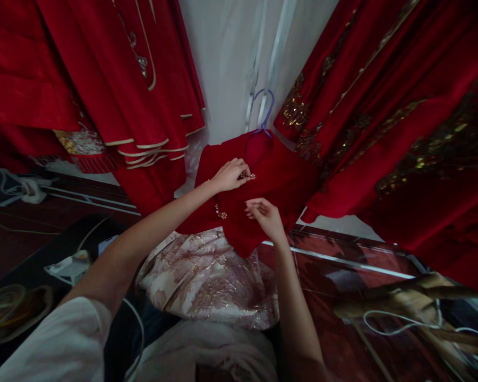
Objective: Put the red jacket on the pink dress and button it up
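A red jacket (281,180) with a V neck hangs from a purple hanger (269,109) in front of me. My left hand (231,175) lies over its upper front, fingers closed on a beaded flower clasp (252,176) at the opening. Lower on the cloth, my right hand (266,216) is raised with its fingertips drawn together. Whatever may be between those fingertips is too small to tell. A second beaded flower clasp (222,215) dangles on the jacket's left part, below my left wrist. Shiny pale floral fabric (207,276) is bunched over my lap beneath the jacket.
Red garments with pale piping (151,106) hang on the left. More red garments with gold sequins (382,132) hang close on the right. A metal rail (342,260) runs low over the tiled floor. On the right stands a wooden stool (406,302) with a white cable.
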### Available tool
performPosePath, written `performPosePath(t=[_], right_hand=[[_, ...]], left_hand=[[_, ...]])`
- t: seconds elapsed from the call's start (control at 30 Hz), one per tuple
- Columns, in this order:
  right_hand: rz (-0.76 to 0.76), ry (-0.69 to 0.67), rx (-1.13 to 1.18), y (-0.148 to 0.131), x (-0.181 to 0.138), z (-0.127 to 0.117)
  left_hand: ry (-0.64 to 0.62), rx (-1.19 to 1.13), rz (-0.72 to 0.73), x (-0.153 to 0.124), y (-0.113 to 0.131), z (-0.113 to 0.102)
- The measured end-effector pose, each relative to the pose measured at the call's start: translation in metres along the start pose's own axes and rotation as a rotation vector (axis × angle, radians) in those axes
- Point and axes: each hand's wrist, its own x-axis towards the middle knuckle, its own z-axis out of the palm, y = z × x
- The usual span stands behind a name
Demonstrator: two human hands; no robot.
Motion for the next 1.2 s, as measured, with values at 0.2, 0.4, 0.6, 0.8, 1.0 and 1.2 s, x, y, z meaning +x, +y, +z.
performPosePath(t=[0.2,0.4,0.6,0.8,1.0,1.2], right_hand=[[-0.009,0.007,0.013,-0.004,-0.001,-0.001],[0.004,-0.001,0.004,-0.004,-0.002,0.000],[0.005,0.000,-0.002,-0.004,-0.001,0.000],[-0.047,0.039,-0.084,0.004,0.001,0.000],[-0.361,0.322,-0.135,-0.008,0.034,0.002],[-0.303,0.253,-0.215,-0.049,0.098,0.031]], left_hand=[[-0.015,0.034,0.073,0.001,0.001,-0.008],[-0.064,0.001,0.115,0.002,-0.002,-0.011],[-0.037,0.078,0.155,0.006,-0.003,-0.010],[-0.001,0.249,0.204,0.006,-0.001,-0.011],[0.012,0.374,0.262,0.008,0.002,-0.015],[-0.075,0.525,0.270,0.018,0.004,-0.018]])
